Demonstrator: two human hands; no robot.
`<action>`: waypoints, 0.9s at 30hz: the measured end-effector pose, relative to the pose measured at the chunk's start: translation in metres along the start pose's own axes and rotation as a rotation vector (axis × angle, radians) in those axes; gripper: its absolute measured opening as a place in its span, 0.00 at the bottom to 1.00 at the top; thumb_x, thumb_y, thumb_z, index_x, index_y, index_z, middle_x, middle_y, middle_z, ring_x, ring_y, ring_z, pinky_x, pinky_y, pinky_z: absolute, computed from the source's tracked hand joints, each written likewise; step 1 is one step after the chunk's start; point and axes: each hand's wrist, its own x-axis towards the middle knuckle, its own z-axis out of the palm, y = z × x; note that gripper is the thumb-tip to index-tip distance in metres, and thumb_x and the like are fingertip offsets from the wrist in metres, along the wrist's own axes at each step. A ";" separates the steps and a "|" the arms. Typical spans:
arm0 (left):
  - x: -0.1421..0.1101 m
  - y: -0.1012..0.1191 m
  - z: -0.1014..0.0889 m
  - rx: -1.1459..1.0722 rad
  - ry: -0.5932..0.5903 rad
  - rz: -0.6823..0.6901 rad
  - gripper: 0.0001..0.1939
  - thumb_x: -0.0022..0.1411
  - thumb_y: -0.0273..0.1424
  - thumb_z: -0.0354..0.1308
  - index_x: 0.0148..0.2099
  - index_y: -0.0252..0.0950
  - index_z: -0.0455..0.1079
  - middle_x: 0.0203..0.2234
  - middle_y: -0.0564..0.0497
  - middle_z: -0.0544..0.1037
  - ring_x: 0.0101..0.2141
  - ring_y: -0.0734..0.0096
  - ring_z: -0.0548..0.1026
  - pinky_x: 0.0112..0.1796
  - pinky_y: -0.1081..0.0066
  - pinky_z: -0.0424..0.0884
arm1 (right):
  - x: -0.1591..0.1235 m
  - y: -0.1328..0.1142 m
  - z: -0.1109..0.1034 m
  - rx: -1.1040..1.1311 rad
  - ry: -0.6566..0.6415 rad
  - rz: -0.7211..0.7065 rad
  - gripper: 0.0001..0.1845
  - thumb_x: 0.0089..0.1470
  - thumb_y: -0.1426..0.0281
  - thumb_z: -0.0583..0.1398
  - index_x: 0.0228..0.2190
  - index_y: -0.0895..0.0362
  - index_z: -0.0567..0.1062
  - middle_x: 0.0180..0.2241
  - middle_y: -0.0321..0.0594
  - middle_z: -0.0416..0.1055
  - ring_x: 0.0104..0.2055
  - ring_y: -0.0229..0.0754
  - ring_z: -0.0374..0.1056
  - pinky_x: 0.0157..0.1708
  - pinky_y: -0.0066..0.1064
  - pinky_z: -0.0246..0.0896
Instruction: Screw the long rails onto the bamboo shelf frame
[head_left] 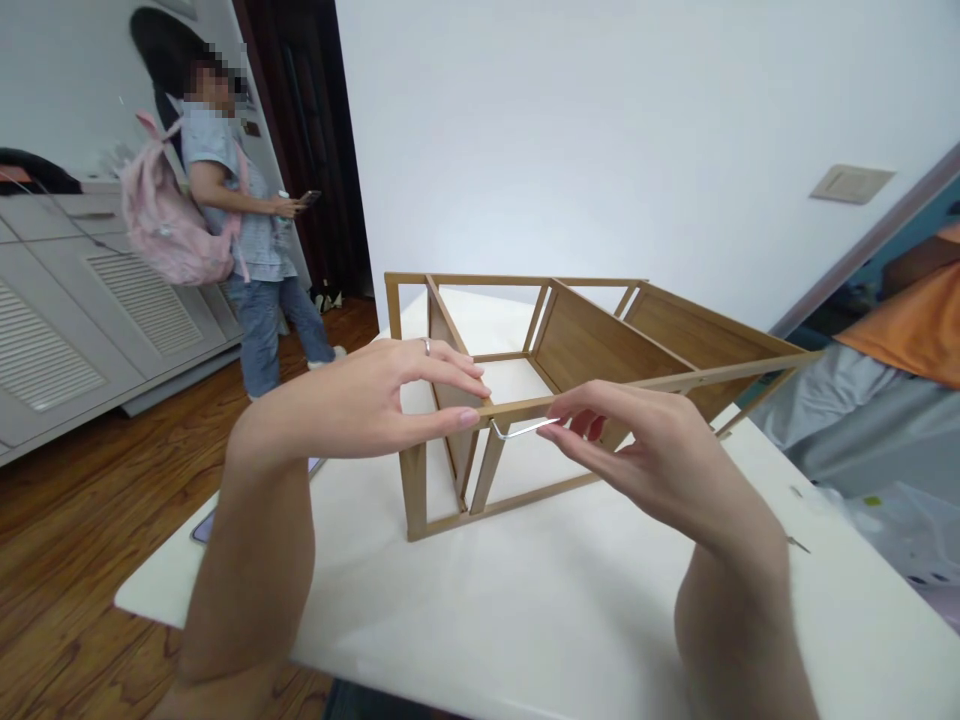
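A wooden shelf unit (615, 340) lies on its side across the white table (480, 600), its shelf panels standing on edge. My right hand (630, 430) pinches the long arm of a silver hex key (521, 430) between thumb and fingertips. The key's short bent end meets the near upper rail of the frame, just above an upright slat. On that same rail, left of the key, rest the fingers of my left hand (397, 395), stretched out with a ring on one. The thumb lies along the rail's near side, close to the key's bend.
A person with a pink backpack (176, 215) stands at the left, holding a phone (307, 199), beside a grey cabinet (82, 300). Part of a phone (203, 527) shows at the table's left edge. A small dark metal piece (799, 544) and a clear plastic bag (900, 530) are at the right.
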 end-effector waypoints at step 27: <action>-0.001 -0.003 0.003 0.007 0.004 0.010 0.16 0.69 0.45 0.63 0.55 0.50 0.81 0.56 0.51 0.82 0.59 0.57 0.76 0.63 0.59 0.71 | -0.012 -0.006 0.007 -0.134 -0.101 0.018 0.03 0.64 0.73 0.63 0.38 0.53 0.73 0.33 0.33 0.76 0.32 0.37 0.73 0.31 0.26 0.58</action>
